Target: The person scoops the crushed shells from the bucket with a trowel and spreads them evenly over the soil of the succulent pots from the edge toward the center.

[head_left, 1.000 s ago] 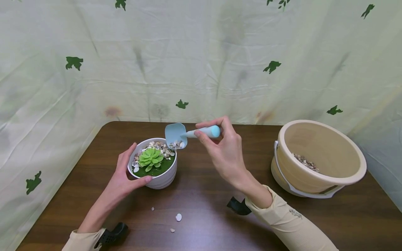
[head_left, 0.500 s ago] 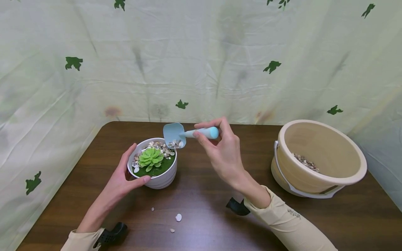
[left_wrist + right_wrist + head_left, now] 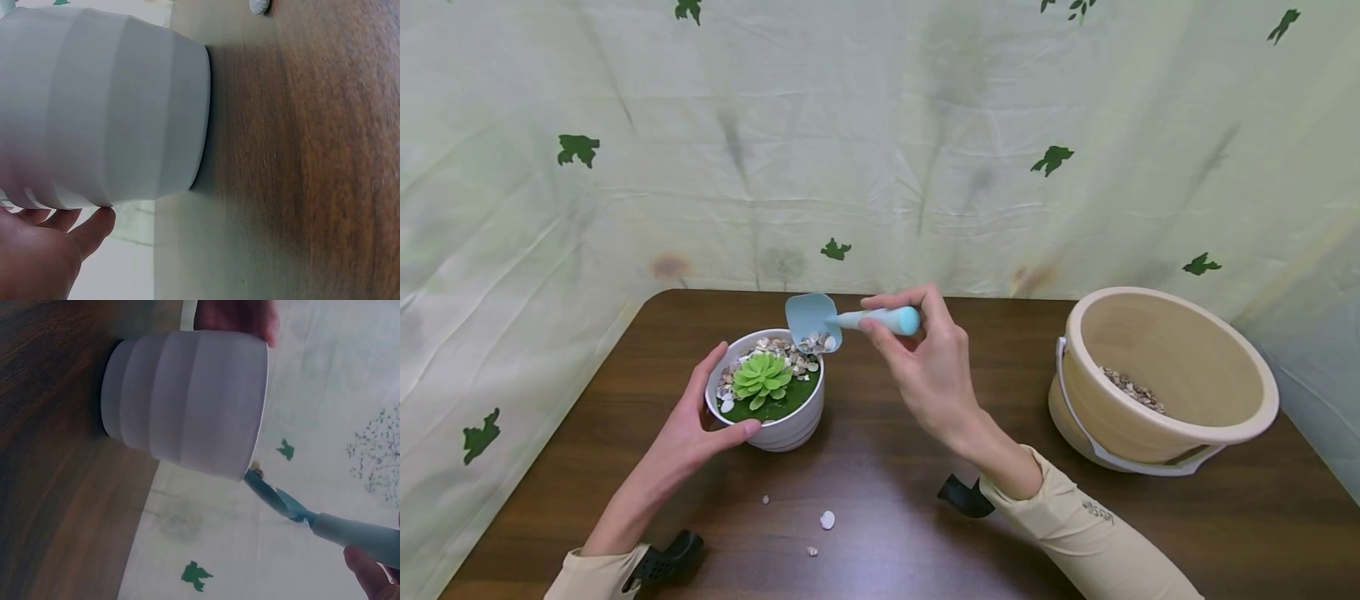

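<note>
A beige bucket [image 3: 1101, 414] stands well right of a white pot [image 3: 793, 429]. The left hand [image 3: 692, 433] curls around the pot's left side. Right of the pot, the right hand [image 3: 934, 367] pinches a blue shovel [image 3: 852, 320] by its handle, blade at the pot's rim, bearing shells [image 3: 817, 342].

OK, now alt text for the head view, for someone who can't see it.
A right hand holds a blue scoop of shells at the rim of a white pot holding a green succulent, which the left hand grips; a beige bucket stands at right.
</note>
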